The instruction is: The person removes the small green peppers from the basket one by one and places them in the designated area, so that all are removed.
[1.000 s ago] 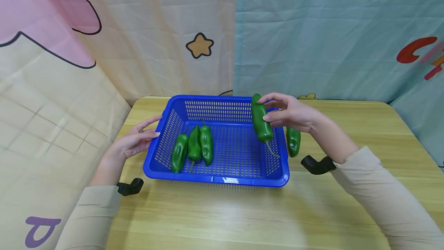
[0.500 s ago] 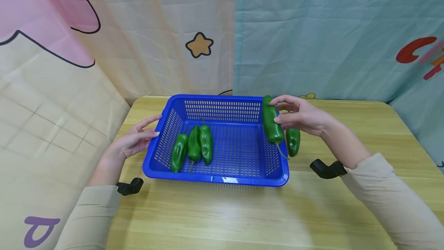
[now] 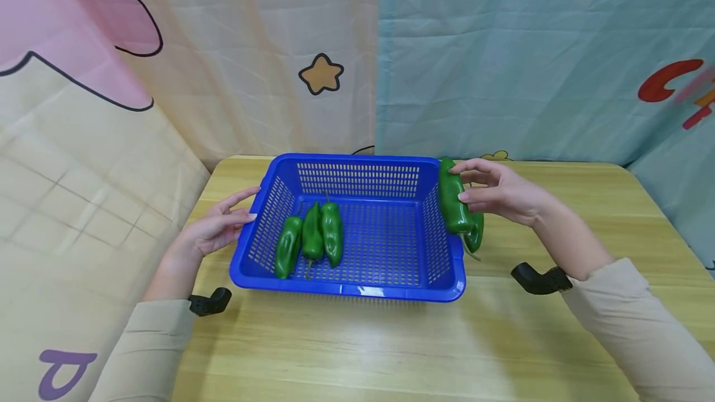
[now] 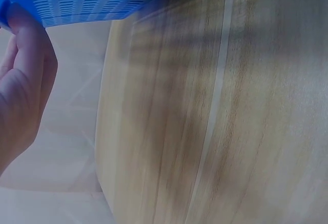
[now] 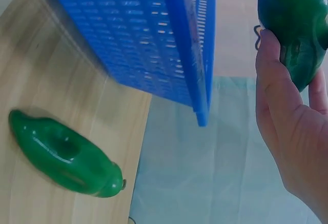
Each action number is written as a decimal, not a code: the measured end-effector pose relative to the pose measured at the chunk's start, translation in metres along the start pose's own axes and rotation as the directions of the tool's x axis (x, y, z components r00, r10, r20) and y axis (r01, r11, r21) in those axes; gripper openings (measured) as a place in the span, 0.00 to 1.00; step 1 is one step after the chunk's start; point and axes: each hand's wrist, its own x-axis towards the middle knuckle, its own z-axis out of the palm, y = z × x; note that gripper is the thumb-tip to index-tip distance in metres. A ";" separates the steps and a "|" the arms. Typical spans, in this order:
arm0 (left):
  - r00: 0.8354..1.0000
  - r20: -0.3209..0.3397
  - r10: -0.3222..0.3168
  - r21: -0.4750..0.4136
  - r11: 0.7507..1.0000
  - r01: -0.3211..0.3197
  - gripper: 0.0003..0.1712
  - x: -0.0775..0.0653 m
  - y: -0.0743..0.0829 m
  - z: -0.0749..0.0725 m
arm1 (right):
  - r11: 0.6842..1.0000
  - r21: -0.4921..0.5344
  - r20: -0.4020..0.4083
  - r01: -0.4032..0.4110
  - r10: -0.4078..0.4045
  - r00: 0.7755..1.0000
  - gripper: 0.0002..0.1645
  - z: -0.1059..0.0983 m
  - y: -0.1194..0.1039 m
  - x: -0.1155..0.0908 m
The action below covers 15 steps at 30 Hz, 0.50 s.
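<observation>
A long green pepper [image 3: 454, 203] with a thin stem hangs above the right rim of the blue plastic basket [image 3: 346, 291]. My right hand [image 3: 499, 194] pinches it between thumb and fingers; in the right wrist view the held pepper [image 5: 300, 24] is higher than the rim. Below it on the table lies another green pepper [image 5: 66, 155], partly hidden in the head view. Inside the basket, toward its left, lie a left pepper [image 3: 288, 247], a middle pepper [image 3: 313, 234] and a right pepper [image 3: 332, 234]. My left hand [image 3: 220, 225] touches the basket's left rim with extended fingers.
The basket stands on a light wooden table [image 3: 335, 352]. Printed curtains [image 3: 503, 79] hang behind the table and along its left side. A black wrist camera [image 3: 540, 278] sits on my right wrist, and a second black camera [image 3: 210, 301] on my left.
My right hand has carried its pepper rightward, from over the basket's interior to beyond the right rim. The left hand, the basket and the peppers inside have stayed in place.
</observation>
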 end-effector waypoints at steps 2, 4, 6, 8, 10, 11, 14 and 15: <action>1.000 0.009 0.003 0.003 1.000 -0.003 0.27 0.000 0.000 0.000 | 1.000 0.002 -0.003 -0.004 0.004 1.000 0.22 -0.002 0.001 -0.001; 1.000 0.017 0.006 0.009 1.000 -0.006 0.28 0.001 -0.001 0.000 | 1.000 0.004 -0.004 -0.004 0.004 1.000 0.22 -0.003 0.002 -0.001; 1.000 0.017 0.005 0.013 1.000 -0.005 0.28 0.001 -0.001 0.000 | 1.000 0.006 -0.003 -0.003 0.003 1.000 0.22 -0.005 0.003 -0.002; 1.000 0.015 0.006 0.015 1.000 -0.006 0.28 0.001 -0.001 -0.001 | 1.000 0.008 -0.004 -0.002 0.002 1.000 0.22 -0.006 0.003 -0.002; 1.000 0.013 0.004 0.008 1.000 -0.005 0.28 0.001 -0.002 -0.001 | 1.000 0.007 -0.005 0.000 0.000 1.000 0.22 -0.007 0.003 -0.002; 1.000 0.012 0.005 0.006 1.000 -0.005 0.28 0.001 -0.002 -0.002 | 1.000 0.007 -0.004 0.002 -0.002 1.000 0.22 -0.008 0.003 -0.002; 1.000 0.018 0.010 0.006 1.000 -0.010 0.28 0.000 -0.002 -0.002 | 1.000 0.009 -0.003 0.012 -0.012 1.000 0.21 -0.012 0.003 -0.003; 1.000 0.017 0.009 0.006 1.000 -0.009 0.28 0.000 -0.002 -0.002 | 1.000 0.010 -0.002 0.017 -0.017 1.000 0.21 -0.013 0.004 -0.004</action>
